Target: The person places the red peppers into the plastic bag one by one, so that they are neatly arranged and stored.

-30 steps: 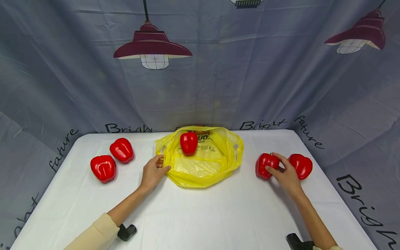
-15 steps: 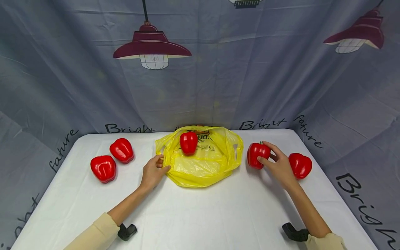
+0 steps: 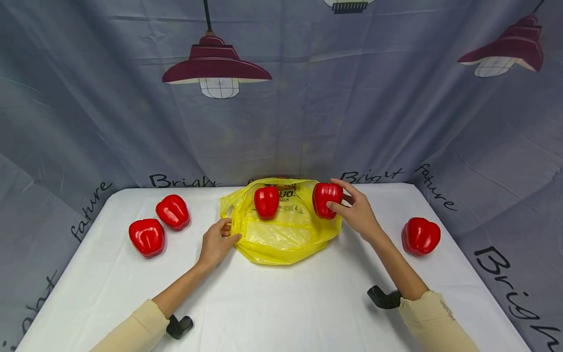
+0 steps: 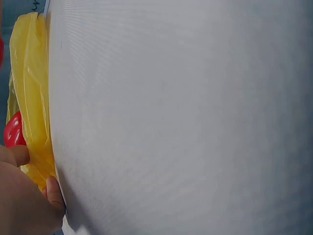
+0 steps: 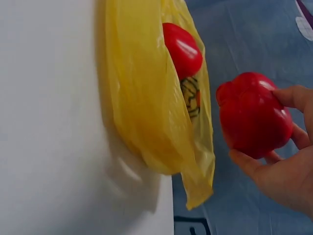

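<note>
A yellow plastic bag (image 3: 281,249) lies with its mouth spread on the white table, one red bell pepper (image 3: 266,202) inside it. My left hand (image 3: 216,244) pinches the bag's left edge between thumb and fingers; the left wrist view shows the thumb and a finger at the yellow plastic (image 4: 34,93). With thumb and fingers, my right hand (image 3: 357,210) grips a second bell pepper (image 3: 327,199) over the bag's right side. In the right wrist view this held pepper (image 5: 254,115) is raised, apart from the bag.
Two bell peppers, a nearer one (image 3: 147,237) and a farther one (image 3: 173,212), lie on the table's left. Another pepper (image 3: 421,236) sits at the right. Behind the table hangs a grey-blue printed curtain (image 3: 290,122). Black wrist mounts (image 3: 383,297) stick out from the sleeves.
My right hand has lifted a bell pepper from the right of the table and carried it left and away from me to above the bag. The left hand stays at the bag's edge.
</note>
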Available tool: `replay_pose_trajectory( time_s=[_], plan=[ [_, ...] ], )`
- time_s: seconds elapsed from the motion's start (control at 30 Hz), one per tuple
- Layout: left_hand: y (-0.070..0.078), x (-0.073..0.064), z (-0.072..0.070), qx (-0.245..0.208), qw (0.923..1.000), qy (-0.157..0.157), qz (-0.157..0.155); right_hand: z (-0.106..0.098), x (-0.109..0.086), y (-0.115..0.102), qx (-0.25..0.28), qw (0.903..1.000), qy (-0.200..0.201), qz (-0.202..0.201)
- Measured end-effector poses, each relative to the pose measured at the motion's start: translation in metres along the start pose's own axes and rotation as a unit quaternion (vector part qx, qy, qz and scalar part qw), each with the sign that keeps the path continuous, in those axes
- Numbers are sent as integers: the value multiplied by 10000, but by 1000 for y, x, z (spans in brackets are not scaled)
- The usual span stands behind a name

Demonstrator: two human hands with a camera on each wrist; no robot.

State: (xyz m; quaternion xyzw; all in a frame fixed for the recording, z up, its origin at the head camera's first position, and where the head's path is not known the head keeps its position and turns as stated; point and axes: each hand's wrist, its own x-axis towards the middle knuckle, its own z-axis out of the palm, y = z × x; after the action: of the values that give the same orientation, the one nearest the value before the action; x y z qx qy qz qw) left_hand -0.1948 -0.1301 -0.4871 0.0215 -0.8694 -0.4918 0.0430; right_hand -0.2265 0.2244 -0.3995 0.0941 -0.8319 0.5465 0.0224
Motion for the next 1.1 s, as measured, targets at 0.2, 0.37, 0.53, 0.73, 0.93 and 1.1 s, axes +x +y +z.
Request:
replay_pose_trajectory(
  time_s=[0.2,0.37,0.53,0.73,0.93,1.1],
  plan=[
    [-2,0,0,-5,10000,-28,-17,23,19,-3,307,9989,-341,-68],
    [-2,0,0,13,10000,-19,-8,40,32,0,635,9952,-748,-60],
    [-3,0,0,31,10000,0,22,53,43,6,829,9917,-986,-24],
    [-3,0,1,44,10000,5,30,63,51,13,775,9916,-1035,34],
    [-2,1,0,63,10000,21,67,68,58,19,604,9923,-1031,339],
    [-1,1,1,93,9999,24,82,71,62,22,637,9909,-1058,538]
  ],
)
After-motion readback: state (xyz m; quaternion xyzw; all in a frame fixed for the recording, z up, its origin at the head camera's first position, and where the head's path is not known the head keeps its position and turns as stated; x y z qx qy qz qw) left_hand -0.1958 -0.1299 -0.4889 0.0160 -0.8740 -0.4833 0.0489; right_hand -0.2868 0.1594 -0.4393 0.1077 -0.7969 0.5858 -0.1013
